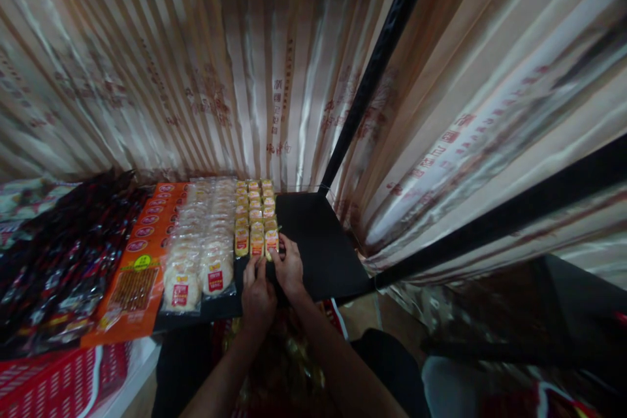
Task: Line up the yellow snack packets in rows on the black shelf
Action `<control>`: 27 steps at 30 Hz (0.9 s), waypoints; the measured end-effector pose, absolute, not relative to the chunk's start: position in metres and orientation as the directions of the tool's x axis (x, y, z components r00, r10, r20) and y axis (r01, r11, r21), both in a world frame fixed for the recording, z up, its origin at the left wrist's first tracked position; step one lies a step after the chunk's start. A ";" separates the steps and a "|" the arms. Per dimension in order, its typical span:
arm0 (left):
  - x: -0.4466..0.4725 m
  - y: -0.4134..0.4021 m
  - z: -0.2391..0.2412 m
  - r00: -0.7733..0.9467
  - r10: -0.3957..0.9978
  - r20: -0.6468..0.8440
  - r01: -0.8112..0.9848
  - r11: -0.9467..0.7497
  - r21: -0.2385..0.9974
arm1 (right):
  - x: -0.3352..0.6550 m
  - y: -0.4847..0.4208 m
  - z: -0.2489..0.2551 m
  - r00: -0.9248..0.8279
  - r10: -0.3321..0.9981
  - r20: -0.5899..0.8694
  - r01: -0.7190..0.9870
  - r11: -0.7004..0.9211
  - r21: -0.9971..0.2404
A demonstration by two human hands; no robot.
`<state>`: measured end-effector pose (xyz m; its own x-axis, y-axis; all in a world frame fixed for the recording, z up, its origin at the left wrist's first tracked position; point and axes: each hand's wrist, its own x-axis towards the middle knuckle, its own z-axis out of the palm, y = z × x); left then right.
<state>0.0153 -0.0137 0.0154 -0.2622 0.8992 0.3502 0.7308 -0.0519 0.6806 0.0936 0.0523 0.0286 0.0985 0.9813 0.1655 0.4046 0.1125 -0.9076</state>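
Small yellow snack packets (255, 214) stand in three rows on a black shelf (318, 235). My right hand (290, 268) is closed at the front of the right row, thumb and fingers about the front yellow packet (271, 241). Close beside it, my left hand (258, 294) has its fingers drawn together at the lower edge of the front packet in the middle row (257, 245). The fingertips of my left hand are partly hidden. To the left lie two rows of clear-wrapped round white crackers (215, 274) with red labels.
Orange snack bags (130, 268) and dark glossy packets (63, 261) fill the shelf's left part. Pleated printed curtains (259, 78) hang behind. A black upright post (367, 98) and a black bar (490, 215) flank the right side. A red basket (53, 379) is below left.
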 end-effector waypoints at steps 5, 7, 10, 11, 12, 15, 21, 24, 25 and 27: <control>0.016 -0.021 0.027 -0.247 0.912 0.328 0.743 -0.039 0.668 | 0.095 0.041 0.026 0.133 0.979 0.152 0.406 0.086 -0.910; 0.018 -0.027 0.031 -0.251 0.915 0.315 0.739 -0.029 0.673 | 0.097 0.033 0.024 0.145 0.975 0.171 0.413 0.098 -0.906; 0.021 -0.041 0.035 -0.271 0.913 0.307 0.712 -0.024 0.702 | 0.098 0.020 0.024 0.155 0.968 0.199 0.418 0.118 -0.901; 0.022 -0.047 0.035 -0.269 0.914 0.304 0.701 -0.031 0.713 | 0.098 0.015 0.025 0.158 0.966 0.206 0.416 0.125 -0.901; 0.022 -0.054 0.035 -0.263 0.917 0.298 0.689 -0.038 0.724 | 0.099 0.009 0.027 0.164 0.963 0.215 0.413 0.131 -0.901; 0.021 -0.076 0.033 -0.227 0.943 0.244 0.652 -0.039 0.757 | 0.101 -0.015 0.031 0.181 0.956 0.231 0.404 0.142 -0.904; 0.006 -0.123 -0.008 -0.263 0.963 0.056 0.626 0.127 0.769 | 0.102 -0.076 0.013 -0.027 0.992 0.125 0.400 0.125 -0.908; -0.004 -0.136 -0.035 -0.385 0.915 -0.120 0.710 0.377 0.595 | 0.097 -0.097 -0.012 -0.215 0.976 0.038 0.499 0.144 -0.855; -0.008 -0.138 -0.041 -0.415 0.895 -0.164 0.728 0.435 0.529 | 0.095 -0.100 -0.020 -0.236 0.972 -0.008 0.528 0.121 -0.841; -0.013 -0.136 -0.047 -0.440 0.874 -0.205 0.760 0.484 0.434 | 0.089 -0.103 -0.037 -0.252 0.965 -0.077 0.556 0.079 -0.828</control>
